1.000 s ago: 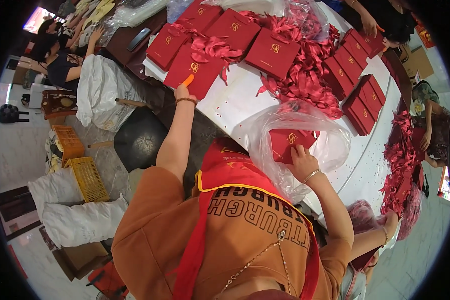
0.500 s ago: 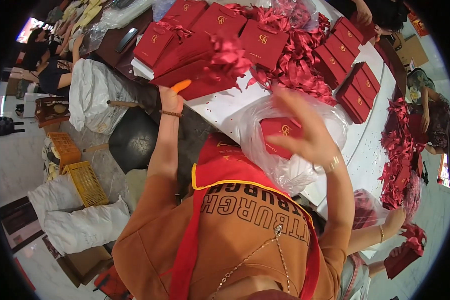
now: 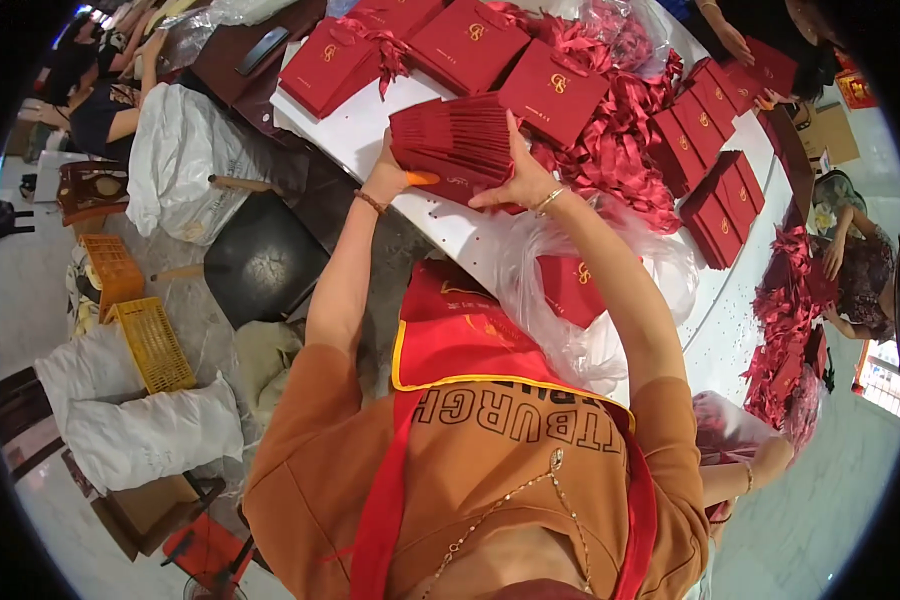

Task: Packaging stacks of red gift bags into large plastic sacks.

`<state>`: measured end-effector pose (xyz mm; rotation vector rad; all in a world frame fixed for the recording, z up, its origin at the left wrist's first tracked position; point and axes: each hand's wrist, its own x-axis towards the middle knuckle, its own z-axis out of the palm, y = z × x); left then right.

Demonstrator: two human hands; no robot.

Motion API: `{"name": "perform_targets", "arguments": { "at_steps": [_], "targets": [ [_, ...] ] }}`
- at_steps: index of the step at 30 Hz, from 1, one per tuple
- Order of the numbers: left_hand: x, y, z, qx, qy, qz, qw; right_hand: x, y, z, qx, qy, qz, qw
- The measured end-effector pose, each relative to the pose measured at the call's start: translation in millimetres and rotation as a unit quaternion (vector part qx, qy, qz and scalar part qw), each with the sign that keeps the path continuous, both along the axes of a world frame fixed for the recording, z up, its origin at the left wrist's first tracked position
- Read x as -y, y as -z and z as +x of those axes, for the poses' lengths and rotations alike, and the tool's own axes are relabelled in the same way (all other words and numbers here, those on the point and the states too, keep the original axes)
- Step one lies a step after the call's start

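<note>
Between my two hands stands a stack of flat red paper bags [image 3: 452,142], its folded edges turned upward, just above the white table. My left hand [image 3: 388,177] grips the left end; an orange cover sits on its thumb. My right hand [image 3: 525,178] presses the right end with fingers and thumb spread around it. Close to my right forearm, a clear plastic bag [image 3: 515,262] holds more red paper bags [image 3: 568,285]. Piles of red bags with gold print [image 3: 468,42] lie just beyond my hands, beside a heap of red ribbons [image 3: 610,150].
More red bag stacks [image 3: 722,210] line the right of the white table [image 3: 715,310]. Co-workers' hands [image 3: 735,45] handle bags at the far right. On my left are a black stool [image 3: 265,260], white sacks [image 3: 155,430] and a yellow crate [image 3: 155,345].
My right hand has come from above the plastic bag to the stack's right end. The stack, held only by my left hand before, has turned and shifted right; its ribbons no longer show on top.
</note>
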<state>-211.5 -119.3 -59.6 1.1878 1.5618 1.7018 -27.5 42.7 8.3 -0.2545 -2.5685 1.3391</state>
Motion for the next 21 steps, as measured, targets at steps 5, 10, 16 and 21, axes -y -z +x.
{"name": "perform_targets", "arguments": {
  "at_steps": [5,10,16,21],
  "targets": [
    [0,-5,4,0.01,0.013,-0.03,0.999,-4,-21,-2,0.12,0.046,-0.009,0.992],
    [10,-13,17,0.197,0.056,-0.071,0.976,0,-10,5,0.065,0.117,0.282,0.95],
    [6,-13,12,0.104,-0.016,-0.041,0.994,4,-42,-11,0.047,0.082,0.105,0.99],
    [1,-128,-11,0.017,0.031,-0.003,0.999,5,-121,-26,-0.073,0.081,-0.01,0.994]
  ]
}}
